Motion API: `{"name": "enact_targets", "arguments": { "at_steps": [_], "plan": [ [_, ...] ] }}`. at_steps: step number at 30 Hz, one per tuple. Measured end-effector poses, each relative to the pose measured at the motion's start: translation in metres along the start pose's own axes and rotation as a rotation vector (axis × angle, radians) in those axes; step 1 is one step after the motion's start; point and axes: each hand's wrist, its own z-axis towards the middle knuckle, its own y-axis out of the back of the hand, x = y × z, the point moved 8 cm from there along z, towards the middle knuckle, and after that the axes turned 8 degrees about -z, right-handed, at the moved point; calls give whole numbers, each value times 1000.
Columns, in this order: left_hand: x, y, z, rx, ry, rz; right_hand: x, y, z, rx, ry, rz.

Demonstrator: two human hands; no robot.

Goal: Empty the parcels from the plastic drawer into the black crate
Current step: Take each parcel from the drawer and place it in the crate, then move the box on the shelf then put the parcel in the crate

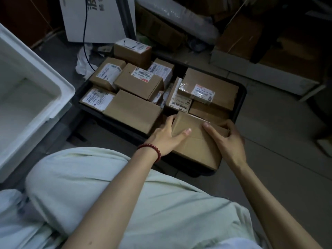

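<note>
A plain brown cardboard parcel (195, 142) sits tilted over the near right corner of the black crate (241, 97). My left hand (167, 137) grips its left side, thumb on top and fingers round the far edge. My right hand (228, 139) holds its right side, thumb on top, fingers curled over the far end. The crate is packed with several brown parcels, many bearing white barcode labels (142, 74). The white plastic drawer (45, 76) stands at the left, and the part I see holds no parcels.
My knees in pale green trousers (107, 186) fill the foreground. A white carton (100, 20) with a black cable leans behind the crate. Cardboard boxes and bubble wrap (179, 18) are stacked at the back right. Grey floor tiles (280, 133) lie to the right.
</note>
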Motion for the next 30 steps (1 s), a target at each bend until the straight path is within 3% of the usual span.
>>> {"name": "enact_targets", "arguments": {
  "at_steps": [5,11,20,25,30],
  "plan": [
    [-4,17,0,-115,-25,168,8,2,6,56,93,-178],
    [-41,30,-12,-387,-332,540,22,-8,3,77,221,-411],
    [-36,30,-14,-318,-291,493,29,-12,-15,62,331,-453],
    [-38,42,-24,-407,-277,550,44,-18,-8,129,416,-660],
    [-35,96,-49,-621,-182,547,103,-35,2,148,614,-757]
  ]
}}
